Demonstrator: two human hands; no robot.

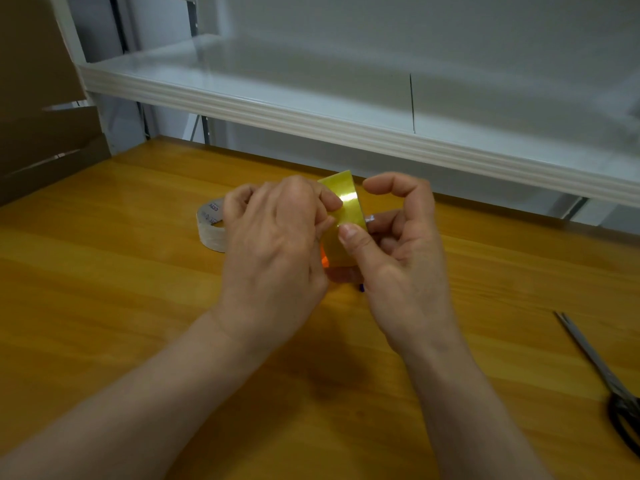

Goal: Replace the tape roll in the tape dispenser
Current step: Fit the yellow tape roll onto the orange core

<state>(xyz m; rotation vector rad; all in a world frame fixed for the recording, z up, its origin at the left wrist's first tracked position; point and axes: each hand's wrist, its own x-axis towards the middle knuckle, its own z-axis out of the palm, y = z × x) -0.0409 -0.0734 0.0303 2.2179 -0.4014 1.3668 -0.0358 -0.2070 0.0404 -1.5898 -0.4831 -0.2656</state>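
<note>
Both hands are up over the worktop (138, 306), closed around the yellow tape roll (341, 209). The left hand (277, 237) pinches at its glossy outer face, likely hunting the loose end, while the right hand (405, 258) cradles it with the thumb pressed flat on the wound tape and the fingers curled behind. The roll looks light and stiff, slick on the face and sticky once peeled, so the edges and cardboard core are probably the safest hold. An orange part (323, 259) peeks out below; whether that's the dispenser, I cannot tell. A near-spent roll (209, 226) lies just beyond the left hand, and the scissors (595, 368) lie well apart.
</note>
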